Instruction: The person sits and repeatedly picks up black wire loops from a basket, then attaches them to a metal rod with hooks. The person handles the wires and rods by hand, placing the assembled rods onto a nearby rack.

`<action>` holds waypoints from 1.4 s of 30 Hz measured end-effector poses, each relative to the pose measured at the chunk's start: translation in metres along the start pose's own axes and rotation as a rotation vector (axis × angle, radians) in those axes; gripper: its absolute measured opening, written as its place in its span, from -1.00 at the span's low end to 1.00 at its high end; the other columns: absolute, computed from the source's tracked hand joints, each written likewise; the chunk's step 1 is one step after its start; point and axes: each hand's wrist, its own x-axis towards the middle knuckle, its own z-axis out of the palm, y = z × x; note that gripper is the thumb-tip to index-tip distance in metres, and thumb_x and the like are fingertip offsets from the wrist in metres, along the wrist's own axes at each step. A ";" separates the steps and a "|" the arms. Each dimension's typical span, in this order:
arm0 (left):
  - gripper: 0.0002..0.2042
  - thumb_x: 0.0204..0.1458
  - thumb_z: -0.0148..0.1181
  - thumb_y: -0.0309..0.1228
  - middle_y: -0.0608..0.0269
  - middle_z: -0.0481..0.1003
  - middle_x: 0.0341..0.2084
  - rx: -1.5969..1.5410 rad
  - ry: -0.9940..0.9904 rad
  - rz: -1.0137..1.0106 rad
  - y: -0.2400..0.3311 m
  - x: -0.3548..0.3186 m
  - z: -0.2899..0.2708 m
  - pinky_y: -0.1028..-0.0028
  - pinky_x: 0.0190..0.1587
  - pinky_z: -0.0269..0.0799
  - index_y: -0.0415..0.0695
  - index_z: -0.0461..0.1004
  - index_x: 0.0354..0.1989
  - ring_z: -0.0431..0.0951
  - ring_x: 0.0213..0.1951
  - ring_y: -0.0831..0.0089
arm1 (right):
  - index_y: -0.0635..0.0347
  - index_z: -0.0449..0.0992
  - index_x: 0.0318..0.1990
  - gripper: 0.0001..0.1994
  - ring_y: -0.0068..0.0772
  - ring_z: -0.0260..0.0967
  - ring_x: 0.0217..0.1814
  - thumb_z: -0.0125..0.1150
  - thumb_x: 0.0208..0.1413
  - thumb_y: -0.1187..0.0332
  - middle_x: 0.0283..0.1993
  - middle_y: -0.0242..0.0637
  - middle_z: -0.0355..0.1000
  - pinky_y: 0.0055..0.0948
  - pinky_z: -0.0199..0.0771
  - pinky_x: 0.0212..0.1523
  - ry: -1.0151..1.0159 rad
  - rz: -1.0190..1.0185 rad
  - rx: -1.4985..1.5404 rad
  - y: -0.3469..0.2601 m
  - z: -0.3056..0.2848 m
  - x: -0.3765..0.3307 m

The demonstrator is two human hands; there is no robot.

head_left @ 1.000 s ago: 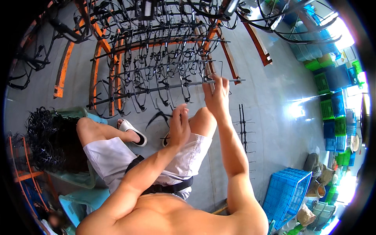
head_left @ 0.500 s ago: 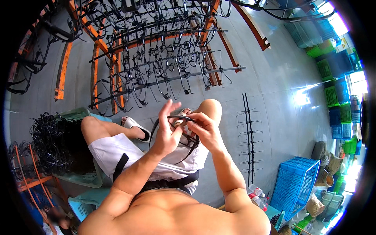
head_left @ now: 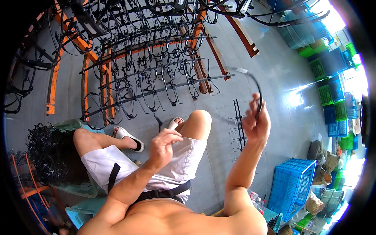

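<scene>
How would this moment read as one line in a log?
Left hand: near small black piece, grip unclear | Right hand: holding curved black strip | Ahead: orange rack, black parts | Right: blue crate

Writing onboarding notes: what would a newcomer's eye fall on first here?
Probably the orange rack hung with black looped parts, upper left to centre. Then the right hand, right of centre, holding up a black curved strip. At left, a tangled black heap in a pale green tub.
</scene>
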 end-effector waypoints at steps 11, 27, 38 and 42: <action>-0.69 -0.02 0.14 -0.29 0.03 0.54 -0.40 0.051 0.213 -0.827 -0.052 0.102 0.101 0.34 -0.21 0.41 -0.25 0.42 -0.17 0.53 -0.33 0.13 | 0.20 0.33 -0.14 -0.83 -0.55 0.28 -0.51 0.10 0.16 0.37 -0.35 -0.30 0.39 -0.57 0.26 -0.54 0.256 0.274 -0.459 0.110 -0.087 0.140; -0.70 0.02 0.21 -0.22 0.04 0.55 -0.57 0.174 0.220 -0.605 -0.060 0.117 0.103 0.39 -0.37 0.42 -0.29 0.51 -0.38 0.57 -0.49 0.25 | 0.24 0.35 -0.13 -0.81 -0.57 0.26 -0.51 0.10 0.16 0.37 -0.33 -0.29 0.40 -0.58 0.25 -0.52 0.246 0.183 -0.369 0.113 -0.093 0.143; -0.68 0.04 0.16 -0.20 -0.05 0.56 -0.45 0.138 0.186 -0.611 -0.065 0.114 0.103 0.30 -0.26 0.45 -0.28 0.50 -0.31 0.58 -0.33 0.07 | 0.23 0.35 -0.10 -0.79 -0.55 0.28 -0.49 0.11 0.16 0.37 -0.31 -0.28 0.41 -0.58 0.26 -0.51 0.216 0.197 -0.308 0.114 -0.101 0.147; -0.68 0.05 0.15 -0.20 -0.04 0.56 -0.45 0.149 0.181 -0.620 -0.065 0.113 0.102 0.30 -0.26 0.45 -0.28 0.50 -0.31 0.58 -0.33 0.07 | 0.22 0.36 -0.11 -0.80 -0.56 0.28 -0.50 0.13 0.16 0.37 -0.33 -0.30 0.41 -0.59 0.26 -0.52 0.227 0.192 -0.328 0.114 -0.099 0.151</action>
